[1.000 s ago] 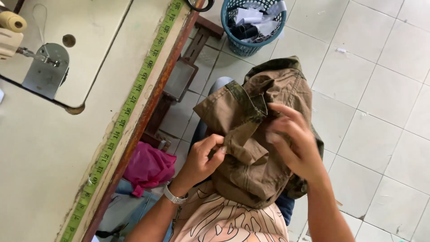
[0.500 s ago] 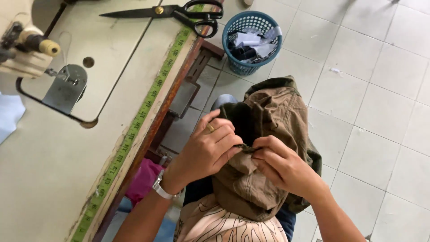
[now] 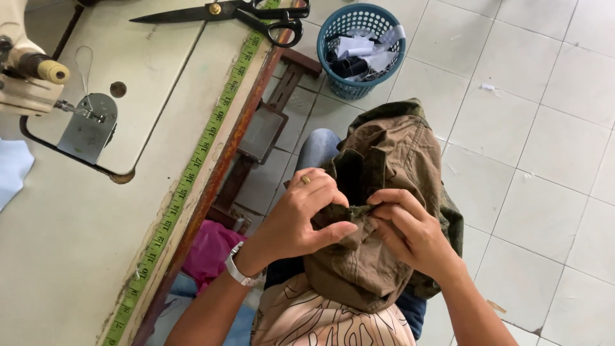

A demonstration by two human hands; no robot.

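We see 2 hands on brown garment (image 3: 384, 160) over lap: left hand (image 3: 301, 218) and right hand (image 3: 410, 234) both pinching its edge. Scissors (image 3: 230, 11) on table (image 3: 77, 243), basket (image 3: 362, 51) on floor.

Both hands (image 3: 359, 224) have closed together, apparently pinching the olive garment's (image 3: 384, 166) fold.
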